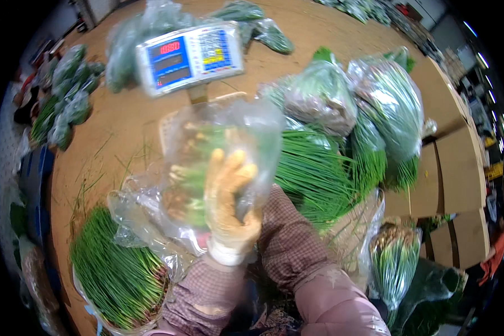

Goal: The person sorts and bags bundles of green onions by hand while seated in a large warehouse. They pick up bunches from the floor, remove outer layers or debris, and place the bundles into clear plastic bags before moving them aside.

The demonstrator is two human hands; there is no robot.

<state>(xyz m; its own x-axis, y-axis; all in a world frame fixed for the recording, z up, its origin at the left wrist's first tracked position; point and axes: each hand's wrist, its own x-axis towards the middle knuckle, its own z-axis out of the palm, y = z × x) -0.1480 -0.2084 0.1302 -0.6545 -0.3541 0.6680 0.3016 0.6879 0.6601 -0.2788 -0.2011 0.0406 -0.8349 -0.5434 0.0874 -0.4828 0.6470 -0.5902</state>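
A clear plastic bag [193, 126] is held up in front of me, blurred by motion. Through its film show green onions [179, 190] with pale, brownish root ends and green stalks. My left hand [228, 193], in a light tan work glove, presses against the bag with its fingers pointing up and grips it. My right forearm, in a checked sleeve, reaches up behind the bag's lower right side; the bag and my left hand hide the right hand's fingers. Behind the bag stands a scale with a display [190, 57], its pale tray [163, 131] partly covered.
A large bundle of green onions [117, 269] lies at the near left beside crumpled clear plastic [151, 210]. More loose green onions [313, 173] and filled bags [389, 101] sit to the right. Cardboard boxes [459, 168] stand at the right edge, near a bagged bunch [395, 260].
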